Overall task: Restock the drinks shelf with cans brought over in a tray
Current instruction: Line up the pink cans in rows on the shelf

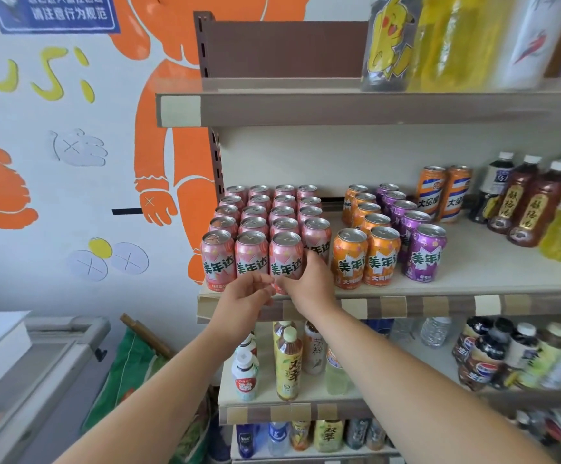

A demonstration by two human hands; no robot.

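Observation:
Several pink cans (251,259) stand in rows on the left of the middle shelf (392,304). The third can of the front row, a pink can (285,254), stands at the shelf's front edge. My right hand (307,284) grips its lower right side, fingers curled round towards the back. My left hand (247,296) is just below and left of that can, fingers loosely curled, fingertips at its base. The tray is out of view.
Orange cans (366,259) and purple cans (424,254) stand right of the pink ones, with taller orange cans and bottles (533,209) behind. Bottles fill the lower shelf (292,411) and the top shelf (372,108). A chest freezer (38,356) stands at the lower left.

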